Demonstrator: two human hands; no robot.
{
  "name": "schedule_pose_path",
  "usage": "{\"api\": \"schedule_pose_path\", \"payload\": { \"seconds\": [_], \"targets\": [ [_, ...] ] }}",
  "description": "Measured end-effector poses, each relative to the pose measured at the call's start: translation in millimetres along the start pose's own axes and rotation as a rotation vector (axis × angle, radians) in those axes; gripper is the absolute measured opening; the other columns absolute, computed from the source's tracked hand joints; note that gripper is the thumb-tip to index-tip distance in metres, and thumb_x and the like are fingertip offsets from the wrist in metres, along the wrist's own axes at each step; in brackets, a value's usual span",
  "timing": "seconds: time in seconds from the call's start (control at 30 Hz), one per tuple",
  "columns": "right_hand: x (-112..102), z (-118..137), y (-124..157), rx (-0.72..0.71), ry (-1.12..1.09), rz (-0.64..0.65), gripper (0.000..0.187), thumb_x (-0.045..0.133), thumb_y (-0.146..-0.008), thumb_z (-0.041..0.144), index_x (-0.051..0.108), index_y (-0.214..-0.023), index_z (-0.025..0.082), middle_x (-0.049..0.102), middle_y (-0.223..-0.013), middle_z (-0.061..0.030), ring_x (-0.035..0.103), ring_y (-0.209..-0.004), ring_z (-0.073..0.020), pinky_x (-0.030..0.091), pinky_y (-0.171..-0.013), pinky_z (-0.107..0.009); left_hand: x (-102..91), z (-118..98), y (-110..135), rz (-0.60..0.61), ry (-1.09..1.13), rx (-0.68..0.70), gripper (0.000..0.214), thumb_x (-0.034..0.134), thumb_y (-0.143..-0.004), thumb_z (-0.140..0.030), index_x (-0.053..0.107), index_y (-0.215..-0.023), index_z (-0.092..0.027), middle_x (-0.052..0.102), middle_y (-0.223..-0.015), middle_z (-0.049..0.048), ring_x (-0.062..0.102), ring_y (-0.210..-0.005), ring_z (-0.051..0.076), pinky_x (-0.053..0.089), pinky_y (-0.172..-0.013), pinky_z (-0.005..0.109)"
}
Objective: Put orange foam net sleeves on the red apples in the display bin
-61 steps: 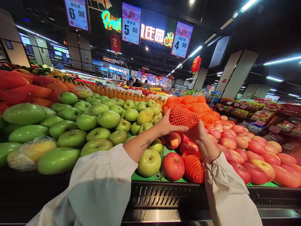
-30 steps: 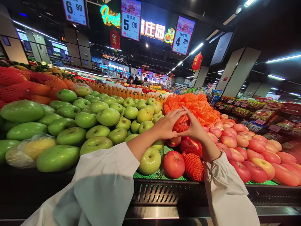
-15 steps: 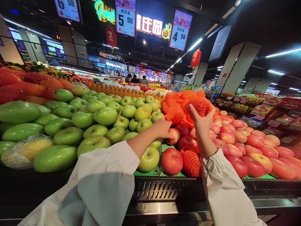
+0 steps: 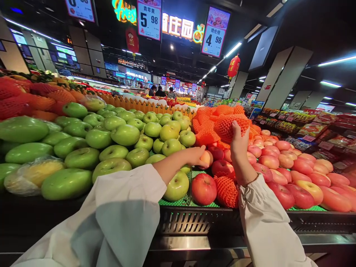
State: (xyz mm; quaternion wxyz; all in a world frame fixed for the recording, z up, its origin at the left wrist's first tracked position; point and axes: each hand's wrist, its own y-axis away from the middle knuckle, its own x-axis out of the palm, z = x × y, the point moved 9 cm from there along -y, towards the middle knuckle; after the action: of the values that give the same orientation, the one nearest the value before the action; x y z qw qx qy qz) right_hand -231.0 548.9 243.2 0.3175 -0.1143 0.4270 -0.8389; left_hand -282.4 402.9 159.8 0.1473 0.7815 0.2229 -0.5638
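My right hand (image 4: 238, 145) is raised over the red apples and grips an apple wrapped in orange foam netting (image 4: 229, 128), pressed against the heap of orange nets (image 4: 207, 128). My left hand (image 4: 198, 155) reaches across the divider and closes its fingers round a bare red-yellow apple (image 4: 207, 158) at the near edge of that heap. Both arms wear white sleeves. In front of my hands lie a red apple (image 4: 204, 188) and a netted apple (image 4: 227, 191).
Green apples (image 4: 125, 134) are piled to the left, red apples (image 4: 289, 170) to the right, in a black crate-edged stand (image 4: 194, 222). Netted orange fruit (image 4: 33, 98) is stacked far left. Price signs hang overhead. People stand far back in the aisle.
Both hands had been together on the netted apple. My right hand lifted it up to the heap of nets. My left hand dropped away and took hold of a bare apple.
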Motion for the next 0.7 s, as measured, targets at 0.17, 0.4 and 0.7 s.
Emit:
{"api": "schedule_pose_path", "payload": {
  "seconds": [0.17, 0.4, 0.7],
  "targets": [
    [-16.6, 4.1, 3.0, 0.028, -0.005, -0.181, 0.07, 0.048, -0.089, 0.065, 0.04, -0.144, 0.022, 0.057, -0.134, -0.014, 0.059, -0.126, -0.0278, 0.052, -0.102, -0.048, -6.6, -2.2, -0.6, -0.058, 0.01, 0.094, 0.074, 0.077, -0.074, -0.049, 0.05, -0.134, -0.014, 0.06, -0.136, 0.0181, 0.063, -0.114, 0.031, 0.048, -0.095, 0.038],
    [-30.5, 33.4, 9.8, -0.034, 0.003, -0.269, 0.059, 0.065, -0.08, 0.059, 0.051, -0.123, 0.02, 0.062, -0.12, -0.012, 0.063, -0.113, -0.027, 0.05, -0.104, -0.047, -67.6, 9.5, 18.9, -0.623, 0.32, 0.087, 0.078, 0.093, -0.055, -0.032, 0.065, -0.126, -0.017, 0.066, -0.123, 0.0115, 0.062, -0.113, 0.03, 0.048, -0.102, 0.042],
    [41.5, 71.4, 30.4, -0.259, 0.159, 0.554, 0.059, 0.079, -0.066, 0.049, 0.062, -0.116, 0.023, 0.068, -0.118, -0.0083, 0.064, -0.108, -0.0297, 0.049, -0.099, -0.048, -122.1, 36.8, 86.3, -1.407, 0.382, -0.019, 0.072, 0.089, -0.064, -0.021, 0.057, -0.128, -0.026, 0.057, -0.13, 0.0075, 0.056, -0.126, 0.028, 0.043, -0.113, 0.044]
  ]
}}
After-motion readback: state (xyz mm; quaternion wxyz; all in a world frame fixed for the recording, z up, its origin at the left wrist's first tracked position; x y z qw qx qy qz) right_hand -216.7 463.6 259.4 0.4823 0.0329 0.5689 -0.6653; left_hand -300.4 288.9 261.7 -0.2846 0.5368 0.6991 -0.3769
